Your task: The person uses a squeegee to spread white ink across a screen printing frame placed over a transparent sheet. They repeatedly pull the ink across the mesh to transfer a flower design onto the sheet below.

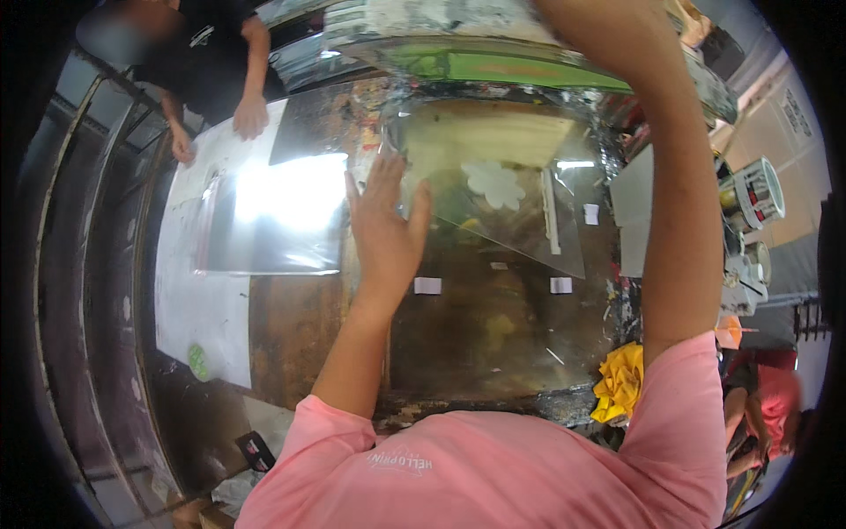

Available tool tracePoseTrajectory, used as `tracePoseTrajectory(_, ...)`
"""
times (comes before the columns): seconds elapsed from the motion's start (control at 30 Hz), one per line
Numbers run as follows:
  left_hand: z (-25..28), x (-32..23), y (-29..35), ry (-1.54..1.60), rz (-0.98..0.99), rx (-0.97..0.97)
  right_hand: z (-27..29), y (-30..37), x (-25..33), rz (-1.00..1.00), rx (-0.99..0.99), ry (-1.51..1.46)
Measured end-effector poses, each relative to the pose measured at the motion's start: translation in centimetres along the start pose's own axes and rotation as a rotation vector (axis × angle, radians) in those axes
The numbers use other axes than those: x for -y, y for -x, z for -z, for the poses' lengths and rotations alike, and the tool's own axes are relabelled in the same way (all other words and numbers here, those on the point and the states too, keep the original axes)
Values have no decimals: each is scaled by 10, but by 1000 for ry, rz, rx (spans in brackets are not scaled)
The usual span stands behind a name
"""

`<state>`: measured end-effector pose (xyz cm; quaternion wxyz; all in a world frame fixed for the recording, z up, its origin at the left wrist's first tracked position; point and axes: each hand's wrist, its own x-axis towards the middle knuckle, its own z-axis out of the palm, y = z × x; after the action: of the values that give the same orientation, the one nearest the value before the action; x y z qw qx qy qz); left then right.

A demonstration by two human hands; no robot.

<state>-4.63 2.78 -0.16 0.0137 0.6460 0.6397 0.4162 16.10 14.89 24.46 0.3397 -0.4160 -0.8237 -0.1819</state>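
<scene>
My left hand (388, 216) lies palm down with its fingers stretched and spread, at the left side of a clear plastic sheet (529, 245). Whether its fingertips press on the sheet, I cannot tell. Under or on the sheet show a white flower-shaped patch (493, 183) and a narrow white strip (550, 212). My right arm reaches far forward, and my right hand (595, 31) is cut off by the upper edge, so its fingers are hidden. Left of my left hand lies a shiny stack of clear plastic sheets (269, 234), bright with glare.
The stained brown table (493, 344) bears small white paper pieces (428, 286). A white board (203, 309) lies left. A co-worker's hand (250, 117) rests at its far end. Yellow cloth (619, 383) sits near right, paint cans (753, 196) stand right, metal racks (84, 264) left.
</scene>
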Motion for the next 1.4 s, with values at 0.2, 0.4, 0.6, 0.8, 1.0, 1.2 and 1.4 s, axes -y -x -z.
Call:
tracePoseTrajectory(0.2,58,103,22,-188,158,-97,9,24,19,-191,50,-142)
tracePoseTrajectory(0.4,110,225,24,-444,256,-37,19,34,35,16,-26,-83)
tracePoseTrajectory(0.6,135,225,77,-912,148,139,30,54,56,-102,68,-97)
tracePoseTrajectory(0.8,119,181,122,-477,232,353,30,61,60,-54,-33,-29)
tracePoseTrajectory(1.0,159,147,77,-40,383,328,38,56,63,-74,139,17)
tracePoseTrajectory(1.2,64,43,100,-320,-124,734,32,47,46,-62,88,86)
tracePoseTrajectory(1.4,-65,-39,96,-186,-347,655,15,49,18,-53,58,8)
